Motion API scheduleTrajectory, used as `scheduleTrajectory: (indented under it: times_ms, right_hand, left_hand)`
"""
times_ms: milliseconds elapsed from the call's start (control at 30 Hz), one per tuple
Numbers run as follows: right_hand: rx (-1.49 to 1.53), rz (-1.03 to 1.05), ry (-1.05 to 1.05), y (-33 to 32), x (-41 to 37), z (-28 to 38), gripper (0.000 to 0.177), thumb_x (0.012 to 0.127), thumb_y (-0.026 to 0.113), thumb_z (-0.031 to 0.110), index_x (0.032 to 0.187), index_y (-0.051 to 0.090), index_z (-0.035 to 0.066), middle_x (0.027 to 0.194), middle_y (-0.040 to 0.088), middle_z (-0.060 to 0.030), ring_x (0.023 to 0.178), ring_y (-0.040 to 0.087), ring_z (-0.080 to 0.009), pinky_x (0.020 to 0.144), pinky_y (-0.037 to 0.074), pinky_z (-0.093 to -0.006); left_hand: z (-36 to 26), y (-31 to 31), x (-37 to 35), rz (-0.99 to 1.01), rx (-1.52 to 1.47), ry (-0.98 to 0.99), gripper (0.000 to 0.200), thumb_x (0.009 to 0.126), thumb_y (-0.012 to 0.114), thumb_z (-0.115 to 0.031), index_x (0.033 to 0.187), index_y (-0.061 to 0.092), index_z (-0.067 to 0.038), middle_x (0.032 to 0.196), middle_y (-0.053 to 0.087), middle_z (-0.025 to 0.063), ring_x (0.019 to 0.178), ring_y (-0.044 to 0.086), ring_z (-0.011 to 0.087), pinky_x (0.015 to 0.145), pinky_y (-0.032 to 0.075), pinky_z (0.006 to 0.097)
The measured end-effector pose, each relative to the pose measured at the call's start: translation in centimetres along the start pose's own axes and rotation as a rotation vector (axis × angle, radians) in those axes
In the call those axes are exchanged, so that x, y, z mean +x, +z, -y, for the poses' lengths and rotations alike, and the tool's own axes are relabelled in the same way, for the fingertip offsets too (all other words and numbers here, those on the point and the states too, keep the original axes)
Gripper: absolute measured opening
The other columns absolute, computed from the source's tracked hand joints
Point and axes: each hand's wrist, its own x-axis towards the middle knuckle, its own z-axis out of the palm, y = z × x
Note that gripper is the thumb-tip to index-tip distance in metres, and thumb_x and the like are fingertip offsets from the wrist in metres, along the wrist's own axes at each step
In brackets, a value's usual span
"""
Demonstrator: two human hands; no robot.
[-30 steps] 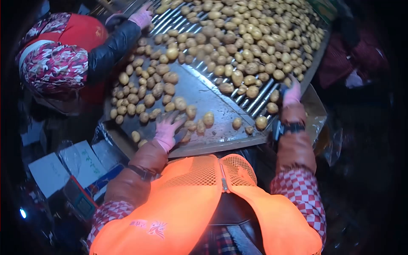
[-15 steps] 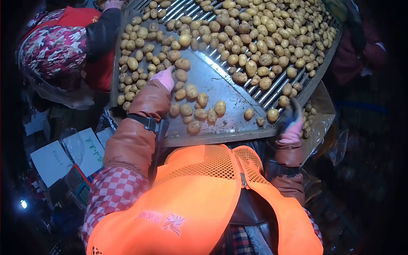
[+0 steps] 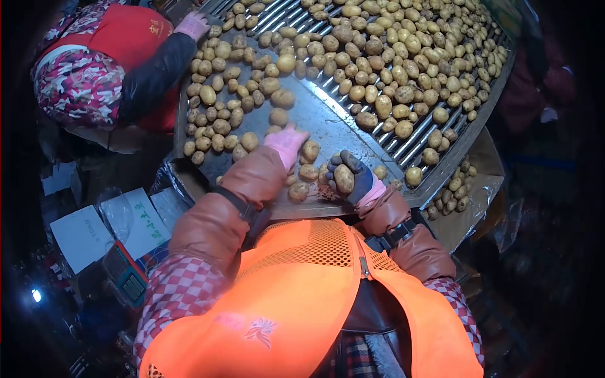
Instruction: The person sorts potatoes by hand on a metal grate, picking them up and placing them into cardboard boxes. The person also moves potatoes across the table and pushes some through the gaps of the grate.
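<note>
My left hand [image 3: 287, 146], in a pink glove, rests among loose potatoes on the metal sorting table [image 3: 315, 113]. Its fingers reach out to the right, partly hidden by the back of the glove, and a potato [image 3: 309, 150] lies against them. Close to the table's near edge, my right hand [image 3: 360, 175] is closed around a potato [image 3: 344, 179]; this glove is dark at the fingers with a pink cuff. Several more potatoes [image 3: 299, 191] sit between my two hands.
Many potatoes [image 3: 403, 69] cover the metal rollers [image 3: 398, 143] at the far right. A box of potatoes [image 3: 450, 196] stands beside the table's right edge. A co-worker in a red vest [image 3: 129, 38] is at the left, near white labelled boxes [image 3: 82, 236].
My right hand has come from the table's right edge to its near middle and now holds a potato. My left hand has moved right and nearer. The co-worker's pink glove shows more.
</note>
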Motion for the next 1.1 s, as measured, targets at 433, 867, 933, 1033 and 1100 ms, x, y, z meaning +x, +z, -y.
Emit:
scheduleTrajectory:
  times_ms: [433,867,933,1033,1100]
  right_hand:
    - [-0.224,0.106,-0.164,1.0,-2.8,0.9,0.076,0.089,0.064,0.047,0.147,0.034,0.009,0.135,0.049,-0.0133,0.114,0.056,-0.0274,0.093,0.049,-0.0396]
    - [-0.297,-0.178,-0.532,0.1,-2.7,1.8,0.063,0.082,0.064,0.062,0.121,0.054,0.013,0.116,0.057,-0.0131,0.108,0.058,-0.029,0.1,0.044,-0.0442]
    - [0.055,0.624,-0.545,1.9,-5.1,3.3,0.034,0.083,0.074,0.042,0.088,0.056,0.014,0.086,0.055,-0.0058,0.079,0.054,-0.0213,0.083,0.047,-0.0365]
    - [-0.353,0.437,-1.095,0.5,-10.9,4.7,0.029,0.086,0.073,0.028,0.076,0.049,0.014,0.071,0.044,-0.0018,0.065,0.041,-0.0171,0.071,0.042,-0.0324]
    - [-0.446,0.191,-1.165,-0.4,-16.8,5.7,0.027,0.089,0.067,0.034,0.081,0.051,0.014,0.073,0.045,-0.0027,0.067,0.042,-0.0177,0.069,0.039,-0.0338]
  left_hand:
    - [3.2,-3.9,8.3,-0.136,0.172,-0.146,0.051,0.086,0.056,-0.008,0.135,0.05,-0.019,0.138,0.05,0.0195,0.115,0.058,0.0363,0.094,0.049,0.0431]
    - [3.1,-4.4,6.9,-0.757,-0.001,-0.046,0.048,0.088,0.064,-0.039,0.126,0.059,-0.01,0.128,0.059,0.0164,0.119,0.055,0.0332,0.098,0.045,0.0397]
    - [4.4,-2.4,5.2,-0.655,0.05,-0.029,0.052,0.088,0.063,-0.037,0.132,0.054,-0.012,0.139,0.049,0.015,0.126,0.048,0.0358,0.103,0.041,0.0422]
    - [4.7,1.8,1.4,-0.298,-0.003,0.026,0.053,0.088,0.062,-0.036,0.135,0.051,-0.014,0.139,0.049,0.0165,0.126,0.047,0.0384,0.107,0.038,0.0427]
    - [6.0,3.4,-1.2,-0.409,0.007,-0.032,0.049,0.087,0.062,-0.029,0.133,0.053,-0.014,0.136,0.052,0.0158,0.125,0.048,0.0381,0.106,0.039,0.0438]
